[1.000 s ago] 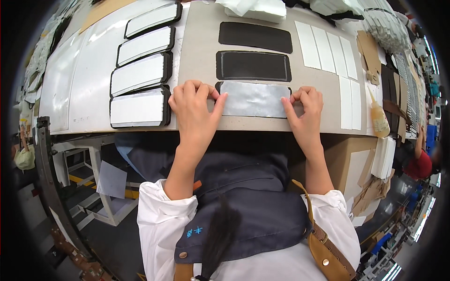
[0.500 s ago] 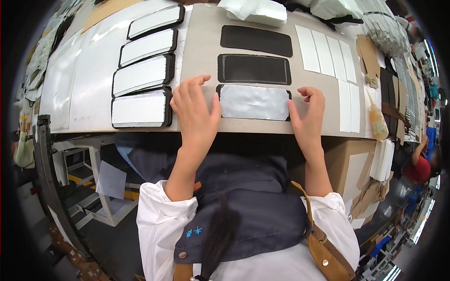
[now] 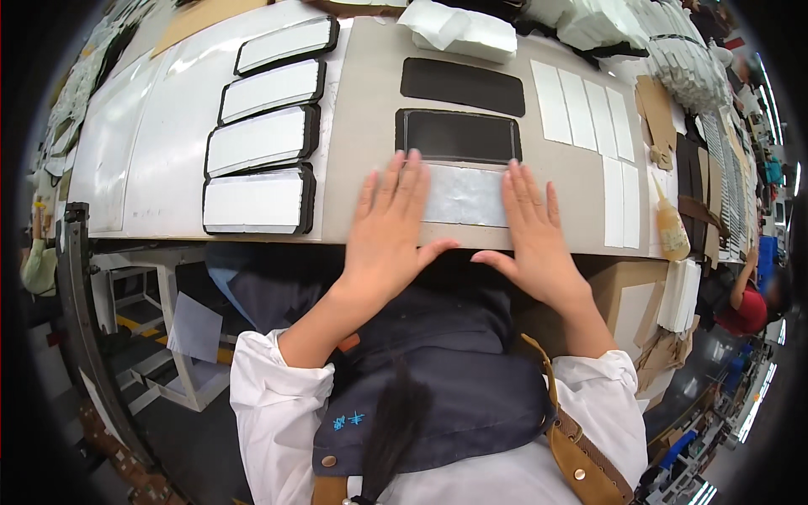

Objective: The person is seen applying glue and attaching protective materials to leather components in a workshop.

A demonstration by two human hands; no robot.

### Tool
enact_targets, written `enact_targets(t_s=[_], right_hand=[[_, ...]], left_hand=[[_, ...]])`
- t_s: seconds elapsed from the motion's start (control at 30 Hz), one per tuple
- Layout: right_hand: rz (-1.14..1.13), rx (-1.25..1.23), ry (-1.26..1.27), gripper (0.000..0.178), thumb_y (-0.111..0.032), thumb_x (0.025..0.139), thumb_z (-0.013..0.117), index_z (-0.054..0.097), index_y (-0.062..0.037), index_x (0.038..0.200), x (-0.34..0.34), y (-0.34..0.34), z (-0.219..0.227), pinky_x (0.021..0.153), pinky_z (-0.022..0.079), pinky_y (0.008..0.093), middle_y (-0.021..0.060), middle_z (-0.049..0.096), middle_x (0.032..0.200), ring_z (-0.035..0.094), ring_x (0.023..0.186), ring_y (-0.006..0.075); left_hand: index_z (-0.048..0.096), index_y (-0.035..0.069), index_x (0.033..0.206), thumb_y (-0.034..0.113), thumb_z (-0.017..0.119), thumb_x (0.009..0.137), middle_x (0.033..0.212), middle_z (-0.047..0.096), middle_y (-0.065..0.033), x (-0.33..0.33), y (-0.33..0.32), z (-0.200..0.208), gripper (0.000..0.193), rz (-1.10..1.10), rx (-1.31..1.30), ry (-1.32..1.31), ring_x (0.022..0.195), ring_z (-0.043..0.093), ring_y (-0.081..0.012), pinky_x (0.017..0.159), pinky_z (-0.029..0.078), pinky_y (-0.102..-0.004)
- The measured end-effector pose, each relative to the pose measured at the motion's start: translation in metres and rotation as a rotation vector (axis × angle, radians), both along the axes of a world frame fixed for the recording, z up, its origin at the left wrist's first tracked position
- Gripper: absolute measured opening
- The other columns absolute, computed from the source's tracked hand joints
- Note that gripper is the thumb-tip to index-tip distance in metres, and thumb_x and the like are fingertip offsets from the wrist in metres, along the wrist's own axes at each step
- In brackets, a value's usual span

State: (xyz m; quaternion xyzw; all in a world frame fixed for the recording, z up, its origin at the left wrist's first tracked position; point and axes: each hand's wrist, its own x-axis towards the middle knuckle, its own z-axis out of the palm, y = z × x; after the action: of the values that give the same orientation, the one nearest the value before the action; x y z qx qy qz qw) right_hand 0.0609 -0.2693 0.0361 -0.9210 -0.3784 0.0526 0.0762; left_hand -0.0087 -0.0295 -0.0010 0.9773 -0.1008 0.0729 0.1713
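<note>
Left hand (image 3: pixel 385 231) and right hand (image 3: pixel 539 240) lie open, holding nothing, over opposite ends of the silver sheet (image 3: pixel 465 195) near the tabletop (image 3: pixel 362 109) front; even outward pressure likely smooths it best

L grip (image 3: pixel 387 231) + R grip (image 3: pixel 539 240): bare hands, palms down, fingers straight, over L/R ends of silver sheet (image 3: pixel 465 195) nr front edge of bench (image 3: pixel 362 109). Contact pressure n/a from this view. Framed blk panel (image 3: pixel 459 135) just beyond, then plain blk panel (image 3: pixel 463 87), then wht stack (image 3: pixel 480 40). 4 wht-topped pads (image 3: pixel 257 202) in col to L. Wht strips (image 3: pixel 581 109) to R, amber btl (image 3: pixel 671 231) past them.
</note>
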Motion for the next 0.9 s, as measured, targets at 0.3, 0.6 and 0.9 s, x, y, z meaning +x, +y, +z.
enact_targets(t_s=[0.3,0.6,0.9], right_hand=[[-0.086,0.696,0.178,0.077,-0.039,0.094,0.075,0.043,0.0054,0.148,0.130,0.058,0.025,0.113,0.041,0.0451,0.0255,0.052,0.145,0.049,0.135,0.0393],[-0.183,0.323,-0.506,0.059,-0.025,0.090,0.069,0.050,0.0027,0.139,0.216,0.154,0.008,0.080,0.043,0.0388,0.0073,0.072,0.077,0.067,0.070,0.0282],[0.247,0.929,-0.396,0.050,0.004,0.093,0.065,0.052,-0.0038,0.141,0.133,0.115,0.064,0.075,0.047,0.0304,0.0042,0.065,0.082,0.058,0.069,0.0159]], left_hand=[[0.021,-0.002,0.162,0.055,0.050,0.104,0.170,0.016,-0.0249,0.026,0.023,-0.005,0.087,0.297,-0.195,-0.276,0.158,0.013,-0.0427,0.126,0.014,-0.0533],[0.039,0.001,0.155,0.031,0.063,0.102,0.163,0.031,-0.0244,0.030,0.020,-0.011,0.066,0.378,-0.277,-0.362,0.155,0.019,-0.0470,0.122,0.022,-0.0555],[0.050,0.001,0.144,0.040,0.062,0.105,0.149,0.051,-0.0155,0.056,-0.005,0.039,0.057,-0.073,-1.788,0.254,0.137,0.052,-0.0247,0.114,0.043,-0.0416]])
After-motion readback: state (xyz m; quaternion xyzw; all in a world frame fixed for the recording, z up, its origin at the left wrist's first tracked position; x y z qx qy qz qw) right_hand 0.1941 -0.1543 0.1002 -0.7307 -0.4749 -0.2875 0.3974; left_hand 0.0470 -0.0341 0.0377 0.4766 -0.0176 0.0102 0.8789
